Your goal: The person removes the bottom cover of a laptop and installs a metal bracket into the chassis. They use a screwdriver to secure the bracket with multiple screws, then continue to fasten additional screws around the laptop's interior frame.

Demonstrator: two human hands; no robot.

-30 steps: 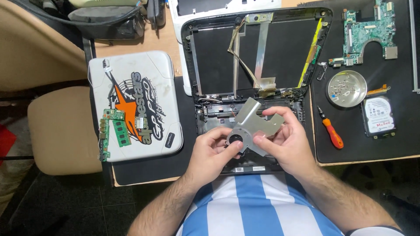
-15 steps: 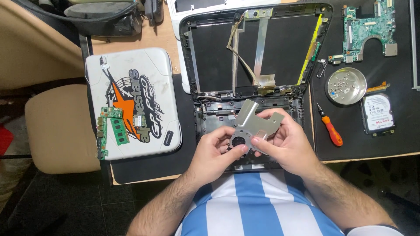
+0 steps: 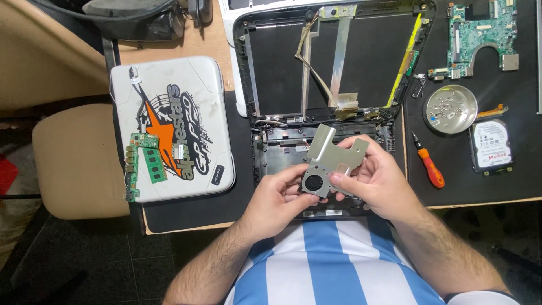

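As I look down from the head camera, I count the scene nearest first.

Shirt: one blue-and-white striped shirt (image 3: 333, 265) fills the bottom edge.
Left hand: my left hand (image 3: 276, 200) is closed on the lower left edge of the metal fan bracket (image 3: 333, 161), thumb near the round fan.
Right hand: my right hand (image 3: 378, 181) grips the same bracket from the right, thumb pressed on its face.
Bracket: one grey plate with one small round fan, held tilted just above the open laptop base (image 3: 282, 149).
Laptop shell: one black shell, its empty screen frame (image 3: 372, 62) lying flat beyond the base, with loose cables and foil strips across it.
White lid: one white lid (image 3: 192, 101) with a star graphic lies to the left; I count three small green boards (image 3: 148, 164) on it.
Screwdriver: one orange-handled screwdriver (image 3: 430, 169) to the right.
Dish: one round metal dish (image 3: 450, 109) holding small screws; their number I cannot tell.
Drive: one hard drive (image 3: 491, 146) beside it.
Mainboard: one green mainboard (image 3: 480, 28), farthest right.
Chair: one tan chair (image 3: 73, 164), far left.
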